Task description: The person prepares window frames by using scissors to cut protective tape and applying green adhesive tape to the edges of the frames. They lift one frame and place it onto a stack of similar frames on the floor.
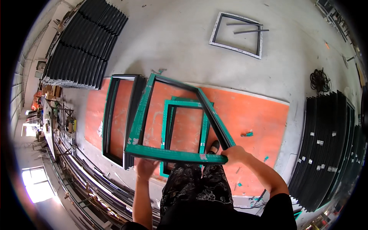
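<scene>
A rectangular window frame (176,152), dark with green film on its faces, is held up in front of my legs. My right hand (235,154) grips it at its near right corner, fingers closed round the bar. Under the near bar, toward the left, my left hand (146,168) holds it from below; its fingertips are partly hidden behind the bar. Beneath the held frame, smaller green-filmed frames (166,126) lie stacked on the orange board (257,119). To the left rest dark frames (129,115), some edged in green, partly covered by the held frame.
A white-edged frame (217,27) with two loose dark strips lies on the floor ahead. Black frames (84,46) are stacked at the far left, and more (322,142) at the right. Long profiles (103,191) lie at the lower left. Green scraps (248,134) dot the board. A cable coil (319,80) sits at right.
</scene>
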Motion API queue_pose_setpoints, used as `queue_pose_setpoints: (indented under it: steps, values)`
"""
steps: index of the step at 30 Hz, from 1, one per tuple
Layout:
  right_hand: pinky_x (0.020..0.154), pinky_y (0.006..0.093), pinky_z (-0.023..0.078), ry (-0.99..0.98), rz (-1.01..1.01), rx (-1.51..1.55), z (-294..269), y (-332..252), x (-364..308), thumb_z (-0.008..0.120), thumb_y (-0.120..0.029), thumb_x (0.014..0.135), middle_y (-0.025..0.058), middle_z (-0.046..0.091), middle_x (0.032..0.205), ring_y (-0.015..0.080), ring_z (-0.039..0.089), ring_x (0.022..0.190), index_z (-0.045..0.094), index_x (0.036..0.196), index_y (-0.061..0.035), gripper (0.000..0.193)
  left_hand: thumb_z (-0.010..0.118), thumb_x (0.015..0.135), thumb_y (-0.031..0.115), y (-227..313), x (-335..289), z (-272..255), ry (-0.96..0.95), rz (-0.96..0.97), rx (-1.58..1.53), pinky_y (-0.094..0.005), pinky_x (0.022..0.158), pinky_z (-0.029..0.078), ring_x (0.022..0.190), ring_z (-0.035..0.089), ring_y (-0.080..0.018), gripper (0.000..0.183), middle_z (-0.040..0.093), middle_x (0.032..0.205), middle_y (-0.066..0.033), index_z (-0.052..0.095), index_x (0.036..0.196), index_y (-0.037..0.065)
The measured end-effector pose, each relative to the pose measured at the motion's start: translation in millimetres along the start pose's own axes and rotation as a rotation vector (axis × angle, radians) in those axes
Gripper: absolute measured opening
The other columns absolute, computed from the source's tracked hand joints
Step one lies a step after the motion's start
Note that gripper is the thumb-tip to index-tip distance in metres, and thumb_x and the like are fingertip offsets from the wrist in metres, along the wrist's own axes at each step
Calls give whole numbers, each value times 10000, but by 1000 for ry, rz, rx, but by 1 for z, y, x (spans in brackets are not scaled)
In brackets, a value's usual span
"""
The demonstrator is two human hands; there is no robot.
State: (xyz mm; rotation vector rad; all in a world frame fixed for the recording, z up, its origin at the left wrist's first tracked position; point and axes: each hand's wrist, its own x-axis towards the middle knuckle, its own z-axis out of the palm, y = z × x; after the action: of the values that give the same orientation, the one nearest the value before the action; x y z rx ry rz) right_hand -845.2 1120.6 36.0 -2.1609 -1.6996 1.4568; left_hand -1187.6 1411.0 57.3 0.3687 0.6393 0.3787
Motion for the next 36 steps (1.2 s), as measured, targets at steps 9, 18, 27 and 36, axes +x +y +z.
queue_pose_setpoints:
  steps: [9, 18, 27, 36]
  values:
    - [753, 427, 490, 3, -40, 166, 22, -1, 10, 738, -410, 635, 141, 652, 895, 313, 616, 904, 666, 1027, -149, 476, 503, 818, 662, 119, 63, -21, 331, -444, 469, -453, 897, 496, 1008, 612, -359, 817, 596, 1109, -260, 503, 1234, -41]
    - [795, 419, 489, 156, 696, 314, -4, 60, 127, 745, -522, 623, 176, 667, 928, 339, 634, 920, 664, 990, -25, 623, 526, 875, 517, 181, 74, -57, 479, -737, 461, -477, 1000, 421, 1159, 529, -365, 705, 529, 1246, -254, 460, 1276, -60]
    - [635, 411, 546, -188, 720, 822, -32, 59, 209, 795, -395, 568, 176, 669, 938, 310, 659, 852, 650, 1038, -7, 627, 645, 847, 443, 227, 155, -124, 639, -828, 776, -374, 752, 519, 787, 632, -216, 488, 656, 946, -83, 604, 1115, 37]
    - [592, 421, 525, -256, 775, 909, -18, 51, 259, 786, -385, 596, 148, 642, 771, 282, 639, 697, 671, 902, 24, 524, 402, 941, 404, 212, 242, -166, 1001, -418, 2379, -484, 775, 504, 893, 643, -381, 477, 667, 942, -208, 664, 918, 6]
